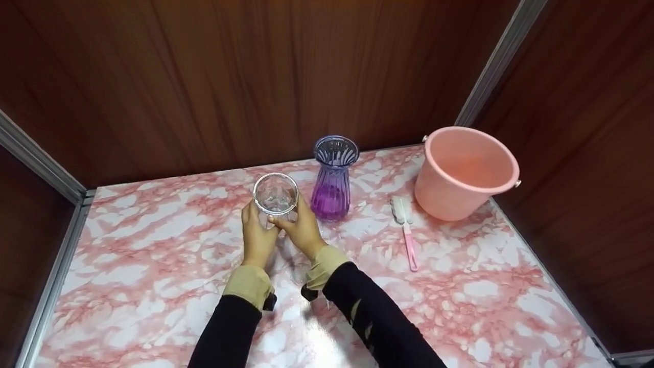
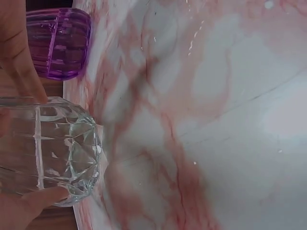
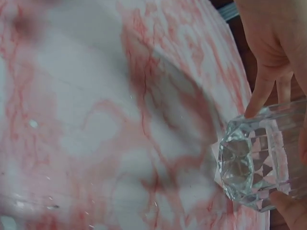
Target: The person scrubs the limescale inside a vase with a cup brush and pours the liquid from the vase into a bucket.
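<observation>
Both hands hold a clear glass jar (image 1: 276,193) with a faceted base, one on each side, its round open mouth facing up. My left hand (image 1: 258,235) grips the jar's left side, and my right hand (image 1: 304,227) grips its right side with the thumb across the front. In the left wrist view the jar's cut-glass bottom (image 2: 84,158) is close over the tabletop. Just right of the jar stands a purple ribbed glass vase (image 1: 332,189), deeper purple in its lower part.
A pink-handled brush (image 1: 409,235) with a pale head lies right of the vase. Beyond it stands a pink bucket (image 1: 449,202) near the right wall. Dark wood panels (image 1: 230,87) enclose the marbled red-and-white table (image 1: 133,276). Small wet-looking specks dot the surface.
</observation>
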{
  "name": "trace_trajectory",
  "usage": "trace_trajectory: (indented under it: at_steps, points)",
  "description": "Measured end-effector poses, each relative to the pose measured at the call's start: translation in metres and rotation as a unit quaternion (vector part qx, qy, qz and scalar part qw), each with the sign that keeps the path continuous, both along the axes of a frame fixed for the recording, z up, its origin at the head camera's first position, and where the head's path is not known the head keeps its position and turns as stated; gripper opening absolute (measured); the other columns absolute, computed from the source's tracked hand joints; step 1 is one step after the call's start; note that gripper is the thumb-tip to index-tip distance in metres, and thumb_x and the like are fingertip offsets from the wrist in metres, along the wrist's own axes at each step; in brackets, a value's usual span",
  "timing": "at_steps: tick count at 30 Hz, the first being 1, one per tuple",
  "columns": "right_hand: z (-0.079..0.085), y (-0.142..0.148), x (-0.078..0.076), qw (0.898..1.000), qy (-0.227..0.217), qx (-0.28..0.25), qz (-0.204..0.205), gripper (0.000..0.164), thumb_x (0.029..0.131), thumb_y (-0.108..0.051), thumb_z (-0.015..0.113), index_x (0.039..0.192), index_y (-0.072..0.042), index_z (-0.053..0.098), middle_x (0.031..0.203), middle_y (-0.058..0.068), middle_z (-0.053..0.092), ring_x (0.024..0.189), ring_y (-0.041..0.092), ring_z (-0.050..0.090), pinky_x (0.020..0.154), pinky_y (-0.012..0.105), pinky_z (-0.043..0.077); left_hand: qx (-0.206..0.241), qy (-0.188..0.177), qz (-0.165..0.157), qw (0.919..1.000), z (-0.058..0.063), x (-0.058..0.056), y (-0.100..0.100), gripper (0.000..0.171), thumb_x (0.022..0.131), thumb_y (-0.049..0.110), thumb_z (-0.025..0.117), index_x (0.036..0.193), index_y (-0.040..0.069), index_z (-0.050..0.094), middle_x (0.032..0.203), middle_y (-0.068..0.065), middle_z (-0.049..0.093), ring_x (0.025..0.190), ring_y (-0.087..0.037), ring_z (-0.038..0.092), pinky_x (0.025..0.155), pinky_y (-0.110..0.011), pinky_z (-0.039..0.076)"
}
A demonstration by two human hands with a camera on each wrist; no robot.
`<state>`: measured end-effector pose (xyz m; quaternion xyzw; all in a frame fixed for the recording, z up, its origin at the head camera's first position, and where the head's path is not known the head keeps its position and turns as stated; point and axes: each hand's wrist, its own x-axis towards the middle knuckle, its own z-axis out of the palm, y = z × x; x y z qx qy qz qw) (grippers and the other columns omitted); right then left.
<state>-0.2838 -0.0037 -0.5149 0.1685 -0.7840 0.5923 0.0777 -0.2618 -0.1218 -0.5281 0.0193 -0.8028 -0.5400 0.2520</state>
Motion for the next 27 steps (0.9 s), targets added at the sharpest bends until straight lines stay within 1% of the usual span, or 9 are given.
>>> trace_trajectory:
  at_steps: [2, 5, 8, 11, 16, 20, 23, 27]
  points:
    - [0.000, 0.001, 0.004, 1.000, -0.002, -0.006, -0.004, 0.085, 0.083, -0.014, 0.084, 0.152, 0.002, 0.037, 0.144, 0.026, 0.053, 0.129, 0.042, 0.055, 0.109, 0.048, 0.046, -0.007, 0.005, -0.001, 1.0000, 0.000, 0.004, 0.000, 0.080, 0.070, -0.007, 0.080, 0.142, -0.009, 0.044, 0.136, -0.033, 0.044, 0.132, -0.046, 0.041, 0.116, -0.053, 0.034]
    - [-0.001, 0.005, 0.011, 1.000, -0.012, 0.000, -0.017, 0.083, 0.081, -0.018, 0.087, 0.149, -0.001, 0.043, 0.142, 0.020, 0.057, 0.126, 0.039, 0.058, 0.105, 0.044, 0.050, -0.011, 0.006, -0.001, 0.9999, 0.000, 0.012, 0.002, 0.081, 0.071, -0.006, 0.081, 0.142, -0.010, 0.044, 0.136, -0.033, 0.045, 0.131, -0.047, 0.041, 0.116, -0.054, 0.035]
    - [-0.001, 0.009, 0.019, 1.000, -0.012, 0.009, -0.023, 0.080, 0.078, -0.021, 0.089, 0.146, -0.004, 0.050, 0.140, 0.016, 0.060, 0.124, 0.036, 0.060, 0.104, 0.039, 0.051, -0.012, -0.001, 0.004, 0.9999, 0.001, 0.023, 0.005, 0.082, 0.071, -0.006, 0.082, 0.143, -0.010, 0.042, 0.135, -0.033, 0.046, 0.130, -0.047, 0.043, 0.114, -0.056, 0.036]
    - [-0.001, 0.013, 0.027, 0.999, -0.003, 0.018, -0.028, 0.076, 0.076, -0.022, 0.090, 0.142, -0.006, 0.056, 0.136, 0.014, 0.063, 0.120, 0.035, 0.063, 0.103, 0.039, 0.051, -0.010, -0.015, 0.008, 0.9998, 0.003, 0.034, 0.007, 0.083, 0.072, -0.005, 0.083, 0.144, -0.009, 0.042, 0.135, -0.032, 0.046, 0.129, -0.046, 0.045, 0.113, -0.056, 0.038]
    - [0.001, 0.021, 0.041, 0.999, -0.009, 0.033, -0.043, 0.074, 0.073, -0.025, 0.092, 0.138, -0.009, 0.061, 0.134, 0.010, 0.066, 0.117, 0.033, 0.065, 0.099, 0.038, 0.054, -0.009, -0.031, 0.011, 0.9994, 0.004, 0.049, 0.011, 0.085, 0.071, -0.002, 0.085, 0.144, -0.008, 0.043, 0.134, -0.030, 0.049, 0.128, -0.045, 0.047, 0.112, -0.056, 0.039]
    - [0.004, 0.027, 0.053, 0.998, -0.016, 0.028, -0.046, 0.073, 0.071, -0.027, 0.093, 0.136, -0.012, 0.063, 0.134, 0.007, 0.066, 0.115, 0.033, 0.066, 0.095, 0.035, 0.056, -0.013, -0.039, 0.011, 0.9991, 0.007, 0.062, 0.016, 0.086, 0.071, 0.001, 0.086, 0.145, -0.007, 0.043, 0.134, -0.028, 0.049, 0.127, -0.045, 0.049, 0.110, -0.058, 0.040]
    - [0.006, 0.032, 0.062, 0.999, -0.013, 0.018, -0.045, 0.071, 0.071, -0.027, 0.093, 0.134, -0.012, 0.065, 0.133, 0.007, 0.067, 0.113, 0.033, 0.066, 0.094, 0.036, 0.057, -0.014, -0.047, 0.011, 0.9987, 0.010, 0.071, 0.020, 0.087, 0.070, 0.003, 0.087, 0.145, -0.006, 0.043, 0.135, -0.028, 0.049, 0.127, -0.046, 0.049, 0.111, -0.059, 0.040]
    - [0.008, 0.042, 0.074, 0.998, -0.009, 0.030, -0.057, 0.069, 0.071, -0.030, 0.093, 0.132, -0.012, 0.067, 0.127, 0.007, 0.070, 0.109, 0.032, 0.068, 0.093, 0.038, 0.057, -0.012, -0.064, 0.008, 0.9978, 0.013, 0.083, 0.028, 0.088, 0.070, 0.004, 0.088, 0.146, -0.005, 0.044, 0.136, -0.027, 0.049, 0.127, -0.046, 0.049, 0.111, -0.059, 0.040]
